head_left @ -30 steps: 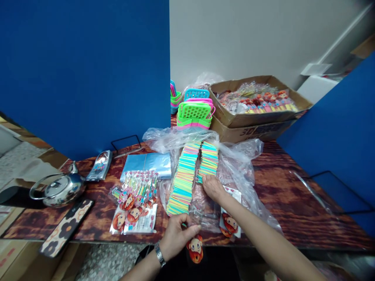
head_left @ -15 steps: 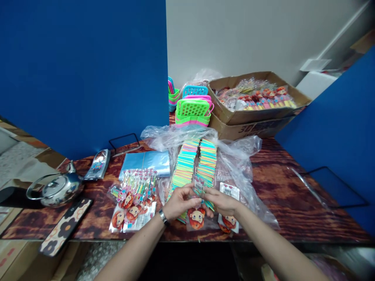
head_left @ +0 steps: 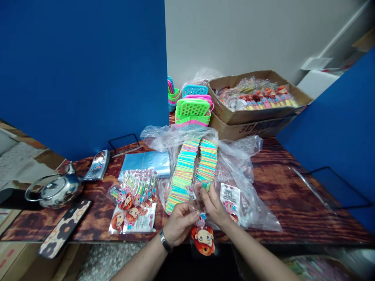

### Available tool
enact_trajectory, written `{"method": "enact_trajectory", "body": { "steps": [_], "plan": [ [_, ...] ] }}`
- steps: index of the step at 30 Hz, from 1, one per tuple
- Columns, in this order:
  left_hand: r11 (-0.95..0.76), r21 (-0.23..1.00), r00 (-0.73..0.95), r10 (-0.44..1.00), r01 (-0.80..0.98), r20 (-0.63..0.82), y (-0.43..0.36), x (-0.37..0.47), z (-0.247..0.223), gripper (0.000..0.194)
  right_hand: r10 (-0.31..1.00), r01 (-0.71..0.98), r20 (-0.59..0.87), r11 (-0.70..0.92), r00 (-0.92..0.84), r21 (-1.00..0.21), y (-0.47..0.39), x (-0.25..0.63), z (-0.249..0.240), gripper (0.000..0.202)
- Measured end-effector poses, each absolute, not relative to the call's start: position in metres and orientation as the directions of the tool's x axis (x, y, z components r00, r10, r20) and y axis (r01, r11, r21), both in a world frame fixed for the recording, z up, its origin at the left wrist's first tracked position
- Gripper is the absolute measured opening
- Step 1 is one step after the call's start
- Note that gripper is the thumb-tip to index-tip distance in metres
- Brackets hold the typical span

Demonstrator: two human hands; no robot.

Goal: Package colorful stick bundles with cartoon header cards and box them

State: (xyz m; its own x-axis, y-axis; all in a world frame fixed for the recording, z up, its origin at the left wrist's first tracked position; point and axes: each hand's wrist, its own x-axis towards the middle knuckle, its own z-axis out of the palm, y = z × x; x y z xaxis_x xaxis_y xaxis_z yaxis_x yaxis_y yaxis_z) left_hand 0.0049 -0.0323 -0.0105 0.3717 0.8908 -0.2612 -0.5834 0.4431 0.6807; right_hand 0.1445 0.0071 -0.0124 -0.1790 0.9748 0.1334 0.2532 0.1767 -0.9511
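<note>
My left hand (head_left: 181, 223), with a metal band at its wrist, pinches a clear plastic bag (head_left: 204, 239) printed with a red-haired cartoon doll. The doll's head hangs down past the table's front edge. Between the fingers of my right hand (head_left: 215, 207) is a small bundle of coloured sticks (head_left: 206, 185), close to the bag's upper end. Just beyond both hands lie two long rows of coloured sticks (head_left: 185, 164) on clear plastic. A printed bag (head_left: 230, 198) rests right of my right hand. Filled doll bags (head_left: 133, 212) are piled to the left.
A blue plastic stack (head_left: 150, 162) lies behind the filled bags. Farther left are a kettle (head_left: 57, 191), a flowered phone case (head_left: 66, 228) and a silver pouch (head_left: 98, 166). Coloured baskets (head_left: 193, 107) and a carton of packets (head_left: 263, 113) stand at the back, between blue panels (head_left: 82, 78).
The doll bag has come toward me, past the table edge, and tilted. My right hand has turned upward, now showing the bundle of coloured sticks in its fingers.
</note>
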Motion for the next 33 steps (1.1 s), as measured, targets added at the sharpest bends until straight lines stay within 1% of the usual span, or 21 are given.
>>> {"method": "enact_trajectory", "body": {
  "steps": [2, 6, 10, 20, 26, 30, 33],
  "plan": [
    [0.442, 0.658, 0.378, 0.892, -0.610, -0.249, -0.032, 0.005, -0.009, 0.028, 0.956, 0.257, 0.202, 0.254, -0.212, -0.932, 0.003, 0.142, -0.015, 0.019],
    [0.429, 0.660, 0.394, 0.894, -0.617, -0.213, -0.031, -0.002, -0.009, 0.028, 0.898, 0.235, 0.342, 0.408, -0.277, -0.882, -0.002, 0.141, -0.012, 0.015],
    [0.430, 0.652, 0.409, 0.891, -0.624, -0.196, -0.035, -0.006, -0.011, 0.026, 0.862, 0.233, 0.414, 0.484, -0.291, -0.844, -0.003, 0.138, -0.004, 0.014],
    [0.415, 0.661, 0.397, 0.898, -0.626, -0.188, -0.040, -0.010, -0.012, 0.024, 0.814, 0.223, 0.474, 0.558, -0.337, -0.800, -0.008, 0.135, -0.007, 0.011],
    [0.413, 0.672, 0.389, 0.900, -0.615, -0.197, -0.044, -0.015, -0.015, 0.021, 0.777, 0.179, 0.508, 0.597, -0.372, -0.782, -0.006, 0.132, -0.008, 0.012],
    [0.421, 0.665, 0.381, 0.899, -0.617, -0.216, -0.045, -0.016, -0.016, 0.021, 0.765, 0.166, 0.502, 0.601, -0.403, -0.782, -0.009, 0.128, -0.011, 0.011],
    [0.416, 0.675, 0.370, 0.902, -0.609, -0.222, -0.043, -0.018, -0.014, 0.021, 0.808, 0.215, 0.450, 0.551, -0.380, -0.807, -0.006, 0.134, -0.012, 0.012]
  ]
}}
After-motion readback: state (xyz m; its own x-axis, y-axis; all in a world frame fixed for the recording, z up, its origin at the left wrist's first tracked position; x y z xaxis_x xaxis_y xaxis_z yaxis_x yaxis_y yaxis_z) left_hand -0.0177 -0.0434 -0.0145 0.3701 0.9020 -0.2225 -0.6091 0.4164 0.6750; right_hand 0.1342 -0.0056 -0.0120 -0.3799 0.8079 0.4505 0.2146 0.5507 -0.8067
